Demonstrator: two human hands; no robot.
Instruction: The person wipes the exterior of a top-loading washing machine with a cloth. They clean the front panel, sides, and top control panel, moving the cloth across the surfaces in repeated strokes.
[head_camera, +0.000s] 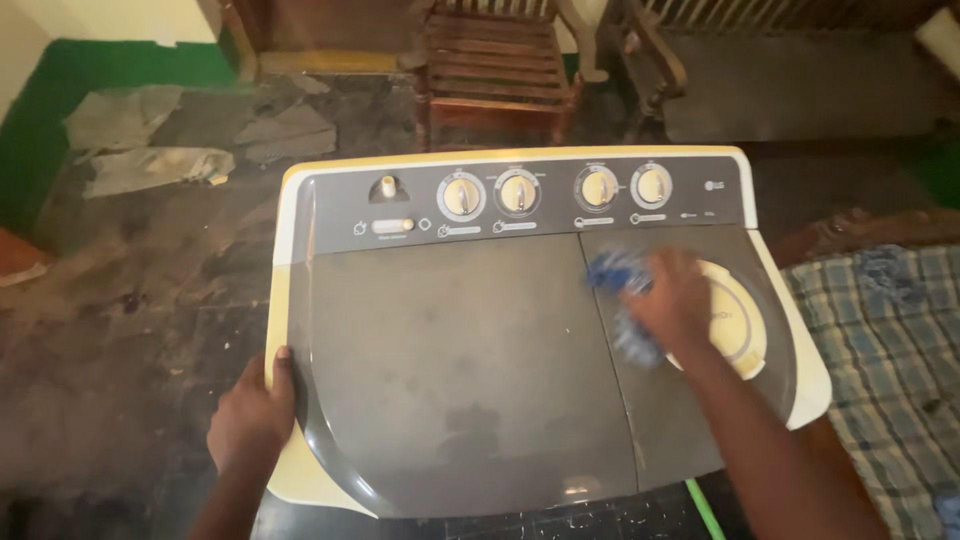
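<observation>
Two hands busy: right hand (672, 300) clutching blue cloth (622, 290) (blurred) on smaller lid (680, 420); left hand (252, 418) gripping washing machine (300, 470) edge.

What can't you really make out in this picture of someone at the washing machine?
Head view only:
- Blue cloth: motion-blurred, partly under the right hand.
- Round yellow lid panel: part hidden by that hand.
- Washing machine: front cut off by the bottom edge.
- Dials: markings too small.
- Left hand: grips the left rim.

Loads of open lid, clutter only at the edges

The big dark grey left lid (450, 370) lies bare — a hand could sweep across it freely. Four round cream dials (517, 192) block the back, a brown slatted wooden chair (495, 70) stands behind, and a checked blue cloth (890, 350) crowds the right side.
</observation>
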